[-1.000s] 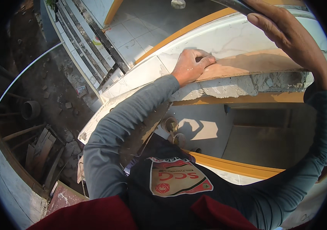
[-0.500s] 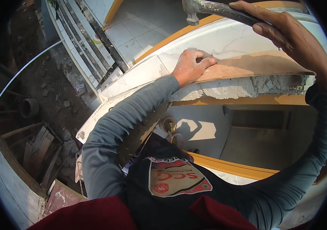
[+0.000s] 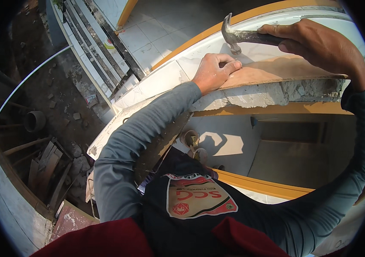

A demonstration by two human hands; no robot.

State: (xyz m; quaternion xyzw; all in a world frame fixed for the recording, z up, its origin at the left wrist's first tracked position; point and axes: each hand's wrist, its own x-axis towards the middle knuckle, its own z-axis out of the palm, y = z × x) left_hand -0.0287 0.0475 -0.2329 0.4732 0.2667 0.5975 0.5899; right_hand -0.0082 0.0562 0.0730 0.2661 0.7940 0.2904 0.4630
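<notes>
My right hand [image 3: 326,49] grips a claw hammer [image 3: 251,37] by its dark handle. The worn metal head is over the white tiled surface, close to my left hand. My left hand [image 3: 216,73] rests at the edge of a flat reddish-brown piece [image 3: 276,70], where it meets the white tiles [image 3: 165,79]. Its thumb and fingers curl together in a pinch; whatever may be between the tips is too small to make out. Below the brown piece runs a rough, broken edge of grey mortar [image 3: 264,97].
An orange-painted frame [image 3: 276,108] borders an opening below me, with buckets [image 3: 189,138] on the floor inside. To the left are a slatted bench [image 3: 94,40], a round pot [image 3: 34,121] and scrap boards [image 3: 45,165] on rubble-strewn ground. A thin white rod or cable [image 3: 15,88] arcs there.
My right hand has brought the hammer down and nearer my left hand, and the hammer head has turned. My left hand stays almost where it was.
</notes>
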